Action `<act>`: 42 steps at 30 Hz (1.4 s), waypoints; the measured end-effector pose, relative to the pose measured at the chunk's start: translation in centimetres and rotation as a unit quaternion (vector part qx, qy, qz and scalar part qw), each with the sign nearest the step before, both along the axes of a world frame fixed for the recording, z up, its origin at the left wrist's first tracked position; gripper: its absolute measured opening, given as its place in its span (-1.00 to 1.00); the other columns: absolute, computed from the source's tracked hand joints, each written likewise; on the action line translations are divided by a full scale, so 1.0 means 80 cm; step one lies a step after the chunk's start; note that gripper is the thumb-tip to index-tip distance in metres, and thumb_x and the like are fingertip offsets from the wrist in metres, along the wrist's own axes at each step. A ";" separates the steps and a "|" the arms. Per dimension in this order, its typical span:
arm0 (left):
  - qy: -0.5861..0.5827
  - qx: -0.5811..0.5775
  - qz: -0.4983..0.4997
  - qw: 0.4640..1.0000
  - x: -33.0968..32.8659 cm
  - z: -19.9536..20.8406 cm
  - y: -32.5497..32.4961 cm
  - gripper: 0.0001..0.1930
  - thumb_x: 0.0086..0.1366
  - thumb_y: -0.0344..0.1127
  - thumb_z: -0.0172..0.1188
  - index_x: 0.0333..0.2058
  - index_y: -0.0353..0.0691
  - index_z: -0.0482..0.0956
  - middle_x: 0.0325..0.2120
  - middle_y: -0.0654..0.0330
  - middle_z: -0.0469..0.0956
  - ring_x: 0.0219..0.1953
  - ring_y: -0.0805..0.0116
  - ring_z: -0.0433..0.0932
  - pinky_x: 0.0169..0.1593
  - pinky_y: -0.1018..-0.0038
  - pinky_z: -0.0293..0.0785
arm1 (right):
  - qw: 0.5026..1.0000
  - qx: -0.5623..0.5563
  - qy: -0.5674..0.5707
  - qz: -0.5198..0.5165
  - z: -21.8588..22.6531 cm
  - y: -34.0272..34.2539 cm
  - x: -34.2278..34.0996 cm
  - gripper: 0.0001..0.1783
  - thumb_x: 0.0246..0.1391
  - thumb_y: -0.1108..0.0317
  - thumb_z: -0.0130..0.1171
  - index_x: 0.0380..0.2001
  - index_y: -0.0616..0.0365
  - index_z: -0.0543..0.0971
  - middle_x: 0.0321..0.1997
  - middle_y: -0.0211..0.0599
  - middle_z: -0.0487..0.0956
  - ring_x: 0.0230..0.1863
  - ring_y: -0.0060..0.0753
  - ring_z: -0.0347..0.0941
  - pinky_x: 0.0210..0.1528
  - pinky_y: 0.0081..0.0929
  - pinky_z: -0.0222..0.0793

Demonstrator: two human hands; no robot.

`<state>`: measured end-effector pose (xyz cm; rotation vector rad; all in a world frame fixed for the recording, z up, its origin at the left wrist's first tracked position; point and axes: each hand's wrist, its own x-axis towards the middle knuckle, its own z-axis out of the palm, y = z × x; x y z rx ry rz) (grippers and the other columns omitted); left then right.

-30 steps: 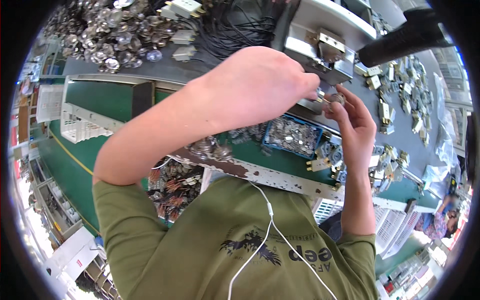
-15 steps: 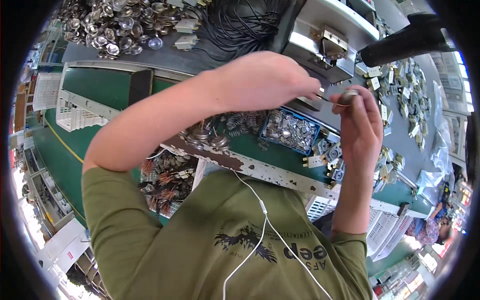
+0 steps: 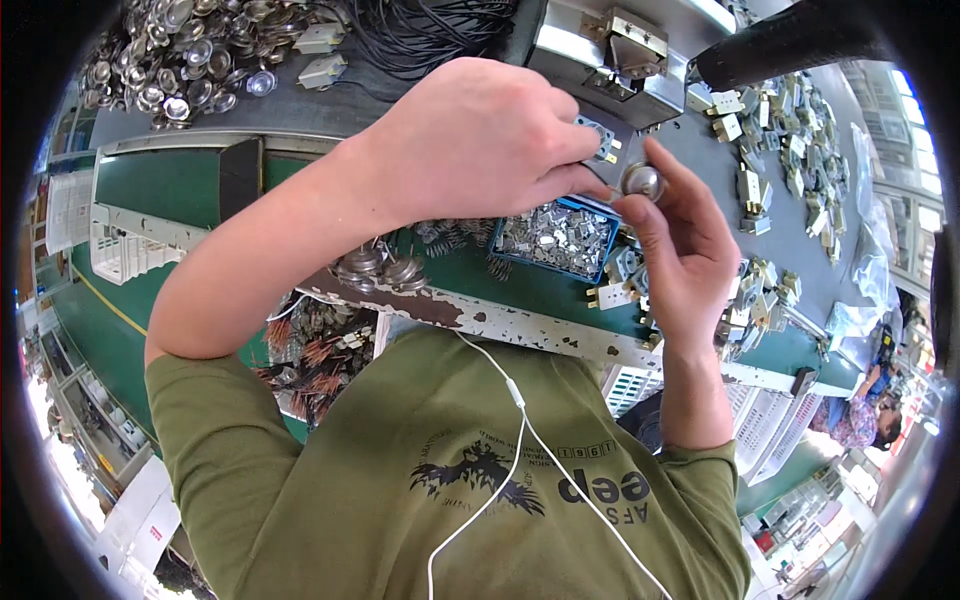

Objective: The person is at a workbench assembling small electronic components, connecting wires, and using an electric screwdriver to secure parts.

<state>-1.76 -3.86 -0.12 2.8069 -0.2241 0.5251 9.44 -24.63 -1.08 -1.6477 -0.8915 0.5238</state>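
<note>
My right hand is closed, thumb and fingers pinching a round, shiny metal cap. My left hand reaches across from the left with its fingertips pressed together beside the cap. A thin dark wire shows at those fingertips; its ends are hidden. Just beyond the left fingers is a grey-blue part with brass-coloured prongs, partly covered; I cannot tell whether the hand touches it. Below the hands lies a blue tray of small metal clips.
A metal fixture stands behind the hands, with a black tube at its right. Metal caps are heaped far left, beside black cables. White connector assemblies cover the right side. A chipped white rail edges the bench.
Both hands have shifted left in the picture, as has the whole bench. My right hand has turned so the cap's domed face shows. The grey-blue part has come into sight.
</note>
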 end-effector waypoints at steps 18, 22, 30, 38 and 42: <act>-0.006 0.049 -0.009 0.999 -0.001 -0.016 -0.002 -0.72 0.20 -0.08 0.34 -0.54 -0.12 0.58 -0.59 0.29 0.60 -0.43 0.30 0.68 -0.34 0.36 0.59 | 0.977 -0.018 -0.182 0.109 -0.008 0.004 0.023 -0.46 0.12 0.67 0.26 0.19 0.13 0.59 -0.20 -0.10 0.66 -0.23 -0.10 0.60 -0.17 -0.33 0.51; 0.012 0.067 -0.034 0.997 0.002 -0.016 0.003 -0.71 0.21 -0.06 0.32 -0.53 -0.12 0.59 -0.58 0.29 0.60 -0.42 0.30 0.68 -0.34 0.37 0.59 | 0.967 -0.079 -0.170 0.170 0.002 0.008 0.032 -0.48 0.11 0.66 0.24 0.17 0.17 0.60 -0.14 -0.12 0.69 -0.16 -0.18 0.64 -0.05 -0.36 0.53; 0.020 0.041 -0.029 0.999 -0.002 -0.014 0.001 -0.72 0.25 -0.03 0.30 -0.25 -0.10 0.62 -0.59 0.26 0.57 -0.43 0.23 0.68 -0.35 0.34 0.55 | 0.979 -0.100 -0.063 0.168 0.005 -0.001 0.047 -0.36 0.08 0.59 0.32 0.29 0.13 0.52 -0.08 -0.12 0.70 -0.12 -0.17 0.64 0.00 -0.37 0.52; 0.125 -0.008 -0.101 0.987 -0.008 0.001 -0.002 -0.79 0.27 -0.16 0.29 -0.12 0.07 0.63 -0.58 0.24 0.51 -0.43 0.19 0.65 -0.32 0.27 0.51 | 0.920 -0.127 -0.369 0.038 -0.040 0.013 0.050 -0.30 0.05 0.41 0.44 0.29 0.02 0.49 0.20 -0.09 0.56 0.17 0.00 0.53 0.20 -0.17 0.47; 0.075 -0.048 -0.076 0.993 0.004 0.000 0.010 -0.76 0.28 -0.16 0.30 -0.09 0.04 0.62 -0.56 0.18 0.56 -0.43 0.15 0.65 -0.35 0.24 0.52 | 0.922 -0.127 -0.361 0.051 -0.040 0.012 0.052 -0.32 0.06 0.43 0.42 0.28 0.07 0.48 0.16 -0.10 0.59 0.19 0.02 0.53 0.20 -0.19 0.46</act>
